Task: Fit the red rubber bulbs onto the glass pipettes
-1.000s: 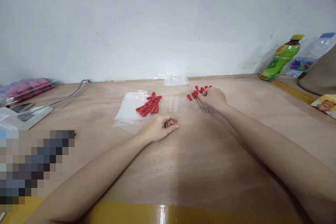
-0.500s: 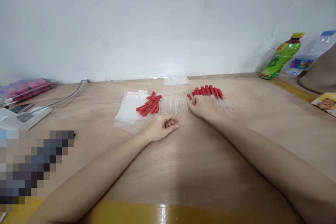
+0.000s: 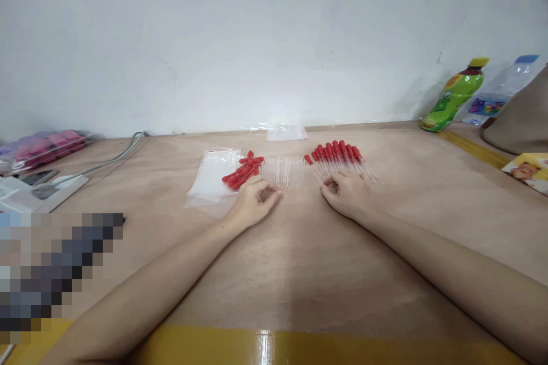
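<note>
My left hand [image 3: 256, 201] rests on the table with fingers curled and the thumb close to the fingertips; anything between them is too small to make out. It lies just in front of a pile of loose red rubber bulbs [image 3: 243, 171] and beside a row of clear thin tubes [image 3: 285, 171]. My right hand [image 3: 346, 193] is closed in a pinch over the lower ends of droppers with red bulbs [image 3: 336, 151], fanned out side by side. What its fingertips grip is hidden. One red bulb [image 3: 308, 159] lies at the left end of that fan.
Clear plastic bags [image 3: 214, 174] lie left of the loose bulbs, and another bag [image 3: 286, 133] by the wall. A green drink bottle [image 3: 454, 97] and a clear bottle [image 3: 499, 91] stand at the right. Pink items in a pack [image 3: 51, 148] and a cable [image 3: 124, 148] are at the left.
My right hand has moved back toward me and slightly right, uncovering more of the red-bulbed droppers. My left hand has shifted slightly left, nearer the loose bulbs, its fingers less tightly curled.
</note>
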The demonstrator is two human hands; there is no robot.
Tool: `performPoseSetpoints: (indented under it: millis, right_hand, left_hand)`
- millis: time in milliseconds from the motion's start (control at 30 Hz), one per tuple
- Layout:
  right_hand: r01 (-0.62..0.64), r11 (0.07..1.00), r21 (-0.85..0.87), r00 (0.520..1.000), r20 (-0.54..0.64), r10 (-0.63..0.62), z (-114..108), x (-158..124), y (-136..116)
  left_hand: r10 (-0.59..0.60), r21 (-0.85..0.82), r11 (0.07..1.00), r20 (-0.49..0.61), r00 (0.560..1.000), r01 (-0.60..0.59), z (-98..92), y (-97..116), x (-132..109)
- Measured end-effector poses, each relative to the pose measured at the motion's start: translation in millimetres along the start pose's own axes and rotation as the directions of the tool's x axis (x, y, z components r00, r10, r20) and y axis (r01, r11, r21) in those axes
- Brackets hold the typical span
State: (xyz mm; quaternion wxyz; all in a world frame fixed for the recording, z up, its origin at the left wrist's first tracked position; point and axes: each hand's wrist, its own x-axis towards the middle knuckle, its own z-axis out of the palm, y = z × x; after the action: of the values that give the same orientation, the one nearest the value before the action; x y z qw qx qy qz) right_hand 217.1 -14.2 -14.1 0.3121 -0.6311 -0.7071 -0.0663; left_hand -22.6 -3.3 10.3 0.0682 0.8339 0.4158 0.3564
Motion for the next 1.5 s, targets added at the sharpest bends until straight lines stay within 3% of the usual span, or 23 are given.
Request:
performPoseSetpoints:
  millis: [67, 133, 233, 367, 533, 667, 733, 800, 867, 900, 1000, 1133, 1267, 1500]
  right_hand:
    - [-0.012, 0.999, 0.033, 1.000, 0.025, 0.011, -2.3, -1.5, 5.9]
    - [-0.023, 0.998, 0.056, 0.999, 0.050, 0.020, -3.1, -0.8, 9.1]
    - [-0.009, 0.999, 0.050, 0.998, 0.065, 0.006, -2.4, 1.2, 9.5]
    - [0.009, 0.999, 0.036, 0.998, 0.063, -0.012, -1.9, 1.6, 7.8]
    - [0.014, 0.999, 0.045, 0.996, 0.087, -0.017, -2.8, 1.1, 6.5]
    - [0.052, 0.998, 0.035, 0.995, 0.078, -0.055, -3.4, 1.1, 5.3]
    - [0.082, 0.996, 0.030, 0.993, 0.080, -0.084, -4.2, 0.9, 4.7]
    - [0.100, 0.995, 0.026, 0.991, 0.086, -0.102, -4.9, 0.9, 4.3]
    - [0.113, 0.993, 0.033, 0.989, 0.087, -0.116, -5.1, 1.2, 4.5]
    - [0.122, 0.992, 0.044, 0.989, 0.080, -0.125, -5.0, 1.4, 4.7]
    - [0.164, 0.980, 0.110, 0.986, 0.015, -0.167, -4.8, 1.9, 4.9]
    - [0.188, 0.955, 0.232, 0.982, -0.052, -0.180, -7.5, -1.2, -2.1]
    - [0.261, 0.919, 0.296, 0.963, -0.008, -0.271, -13.1, -7.9, -18.1]
    - [0.351, 0.892, 0.286, 0.930, 0.008, -0.368, -12.1, -11.1, -29.9]
  left_hand:
    - [-0.035, 0.126, 0.991, -0.118, 0.992, 0.050, -8.2, -12.9, 14.4]
    - [-0.125, 0.259, 0.950, -0.192, 0.973, 0.173, -17.9, -30.5, 34.8]
    - [-0.240, 0.419, 0.855, -0.199, 0.950, 0.304, -27.4, -56.8, 69.1]
    - [-0.422, 0.605, 0.692, -0.103, 0.901, 0.393, -24.5, -75.1, 104.0]
    - [-0.605, 0.603, 0.607, -0.072, 0.793, 0.518, -14.3, -82.2, 119.2]
    - [-0.620, 0.557, 0.616, -0.094, 0.779, 0.557, -12.0, -84.9, 120.5]
    - [-0.596, 0.506, 0.636, -0.158, 0.787, 0.583, -13.4, -82.7, 120.0]
    - [-0.490, 0.386, 0.728, -0.284, 0.824, 0.566, -15.8, -76.2, 115.7]
    - [-0.322, 0.213, 0.879, -0.397, 0.860, 0.427, -17.7, -64.4, 103.6]
    - [-0.252, 0.128, 0.937, -0.395, 0.884, 0.324, -17.9, -56.5, 93.7]
    - [-0.098, -0.072, 0.994, -0.174, 0.980, 0.087, -14.5, -27.9, 51.9]
    - [-0.020, -0.117, 0.993, 0.077, 0.997, 0.029, -3.6, 1.3, -0.6]
    - [-0.032, -0.138, 0.989, 0.119, 0.992, 0.048, 3.9, 5.7, -13.2]
    - [0.083, -0.088, 0.993, 0.120, 0.989, -0.073, 2.9, 2.9, -6.0]
